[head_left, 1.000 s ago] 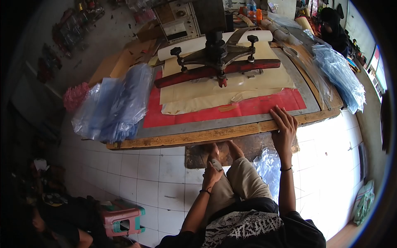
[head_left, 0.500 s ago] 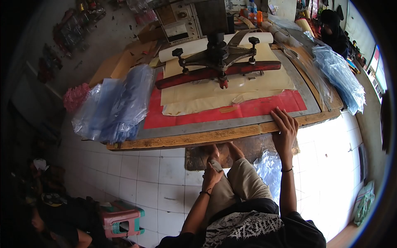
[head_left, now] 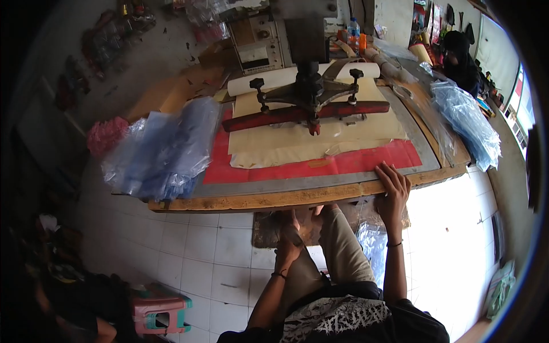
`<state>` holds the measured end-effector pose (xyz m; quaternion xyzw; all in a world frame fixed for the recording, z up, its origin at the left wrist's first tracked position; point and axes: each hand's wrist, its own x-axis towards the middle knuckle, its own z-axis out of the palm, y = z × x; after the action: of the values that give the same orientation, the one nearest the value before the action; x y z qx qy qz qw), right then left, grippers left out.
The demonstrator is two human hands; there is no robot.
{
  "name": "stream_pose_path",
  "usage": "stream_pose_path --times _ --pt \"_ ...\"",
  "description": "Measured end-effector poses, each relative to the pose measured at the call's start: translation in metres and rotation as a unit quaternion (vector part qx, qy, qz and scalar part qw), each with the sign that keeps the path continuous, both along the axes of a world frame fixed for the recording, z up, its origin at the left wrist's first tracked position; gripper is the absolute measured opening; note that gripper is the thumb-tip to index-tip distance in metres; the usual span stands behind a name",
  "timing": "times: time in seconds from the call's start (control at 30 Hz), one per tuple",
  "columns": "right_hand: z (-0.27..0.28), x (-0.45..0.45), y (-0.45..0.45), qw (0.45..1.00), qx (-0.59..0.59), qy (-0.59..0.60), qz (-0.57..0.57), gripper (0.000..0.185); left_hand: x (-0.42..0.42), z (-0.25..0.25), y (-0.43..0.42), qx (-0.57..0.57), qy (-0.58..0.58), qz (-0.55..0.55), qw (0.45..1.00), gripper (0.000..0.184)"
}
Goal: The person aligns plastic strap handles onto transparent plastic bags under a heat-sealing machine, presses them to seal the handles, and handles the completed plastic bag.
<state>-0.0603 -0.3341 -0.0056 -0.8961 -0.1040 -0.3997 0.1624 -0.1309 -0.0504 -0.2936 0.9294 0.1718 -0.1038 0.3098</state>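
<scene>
My right hand (head_left: pixel 393 188) lies over the front wooden edge (head_left: pixel 320 195) of the worktable, fingers stretched out and apart, holding nothing. Down by my left knee is my left hand (head_left: pixel 289 251); motion blur and the leg hide how its fingers lie. On the table in front of me, a cream sheet (head_left: pixel 297 151) covers part of a red sheet (head_left: pixel 366 155). Above them stands a press head (head_left: pixel 311 88) with black knobs and a long red bar (head_left: pixel 257 119). I cannot tell whether the bar touches the cream sheet.
Stacked clear plastic sleeves (head_left: pixel 166 146) lie at the table's left, and more plastic bags (head_left: pixel 466 123) at its right. Behind the press is a control box (head_left: pixel 260 48). A pink-and-green stool (head_left: pixel 160 313) and a person (head_left: pixel 74 297) are at lower left; another person (head_left: pixel 457 54) is at upper right.
The view has shifted a little, so the table sits slightly lower in it. My left leg and left hand have moved, the hand going slightly lower. My right hand stays on the edge.
</scene>
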Motion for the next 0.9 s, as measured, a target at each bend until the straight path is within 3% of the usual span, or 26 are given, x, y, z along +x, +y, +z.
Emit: stream_pose_path --times 0.17,0.27,0.33,0.4,0.57,0.67,0.7,0.8,0.83,0.9 --pt "-0.004 0.001 -0.003 1.000 -0.001 -0.012 0.014 0.053 0.017 -0.129 0.023 -0.031 -0.152 -0.061 0.986 0.088" --pt "0.001 -0.002 -0.001 1.000 0.008 -0.008 0.020 0.053 0.005 -0.093 0.018 -0.050 -0.235 -0.078 0.967 0.081" --pt "-0.001 -0.002 -0.003 1.000 0.013 -0.008 0.027 0.056 -0.004 -0.060 0.013 -0.093 -0.243 -0.059 0.964 0.070" --pt "0.000 -0.004 -0.003 0.999 0.017 0.001 0.027 0.058 -0.001 -0.038 0.013 -0.102 -0.208 -0.056 0.971 0.072" --pt "-0.001 -0.006 -0.005 0.999 0.016 0.001 0.033 0.060 0.002 -0.059 0.029 -0.033 -0.154 -0.058 0.986 0.080" --pt "0.000 -0.005 -0.004 0.999 0.026 -0.009 0.030 0.055 -0.014 -0.040 0.034 0.025 -0.338 -0.053 0.939 0.077" --pt "-0.004 -0.003 -0.004 1.000 0.019 -0.013 0.019 0.053 -0.018 -0.024 0.036 0.068 -0.336 -0.078 0.936 0.077" --pt "-0.005 -0.002 -0.005 1.000 0.010 -0.017 0.014 0.053 -0.042 0.013 0.043 -0.107 -0.146 0.010 0.983 0.089" --pt "-0.003 -0.004 -0.004 1.000 0.010 -0.020 0.018 0.054 -0.048 0.027 0.044 -0.107 -0.109 0.029 0.988 0.087" --pt "-0.004 -0.004 -0.003 0.999 0.019 -0.015 0.022 0.056 -0.051 0.015 0.052 -0.106 -0.123 0.023 0.987 0.085"
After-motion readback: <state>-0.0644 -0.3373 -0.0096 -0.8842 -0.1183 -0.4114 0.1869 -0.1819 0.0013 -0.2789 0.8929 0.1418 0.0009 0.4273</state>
